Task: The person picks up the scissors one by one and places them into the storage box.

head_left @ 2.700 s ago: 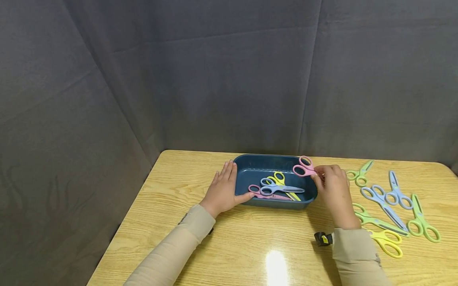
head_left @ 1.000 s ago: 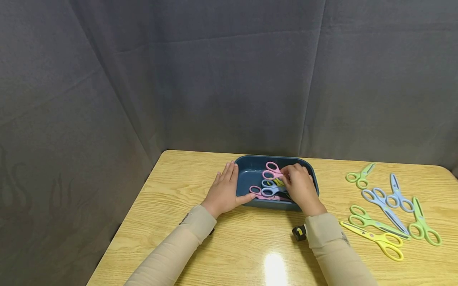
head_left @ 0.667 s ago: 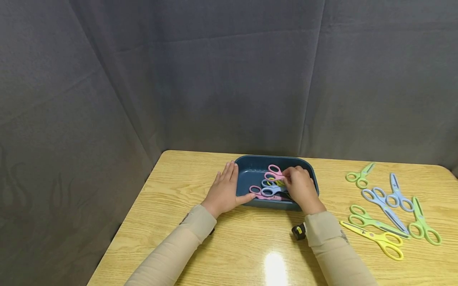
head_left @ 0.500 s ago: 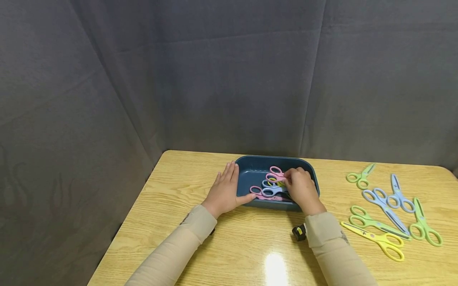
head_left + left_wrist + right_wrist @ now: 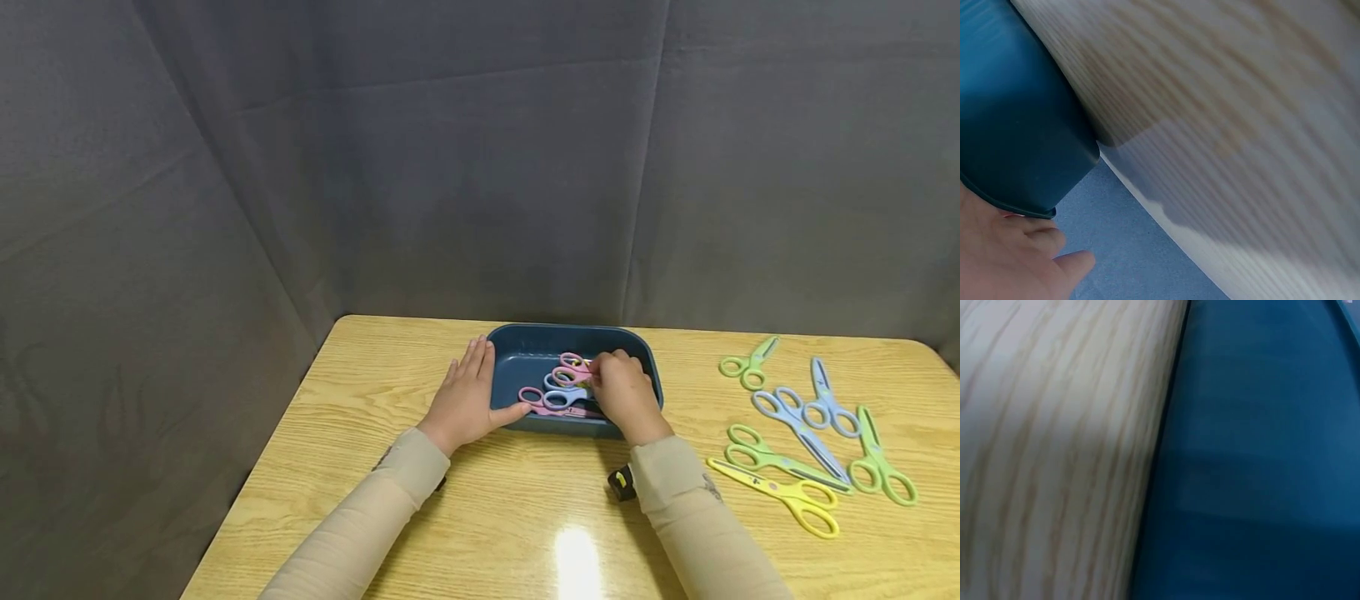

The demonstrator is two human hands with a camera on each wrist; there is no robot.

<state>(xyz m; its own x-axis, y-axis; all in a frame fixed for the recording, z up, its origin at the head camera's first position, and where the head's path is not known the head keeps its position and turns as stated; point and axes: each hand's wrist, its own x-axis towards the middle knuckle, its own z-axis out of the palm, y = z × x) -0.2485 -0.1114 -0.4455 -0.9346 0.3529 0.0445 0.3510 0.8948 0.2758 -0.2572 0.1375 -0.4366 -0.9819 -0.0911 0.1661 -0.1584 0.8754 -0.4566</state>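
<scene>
The right hand [image 5: 628,396] pinches pink scissors [image 5: 582,372] inside the blue tray [image 5: 570,427]. They partly cover the blue scissors [image 5: 576,395]. The left hand [image 5: 463,400] has its fingers straight against the tray's left end, thumb spread over the near edge. Six more scissors [image 5: 802,433] lie on the table [image 5: 525,517], to the right of the tray.

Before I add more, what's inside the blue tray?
Pink scissors in the right hand, blue scissors, another pink pair, yellow bits. The hand hides some blades and whatever lies beneath.
</scene>
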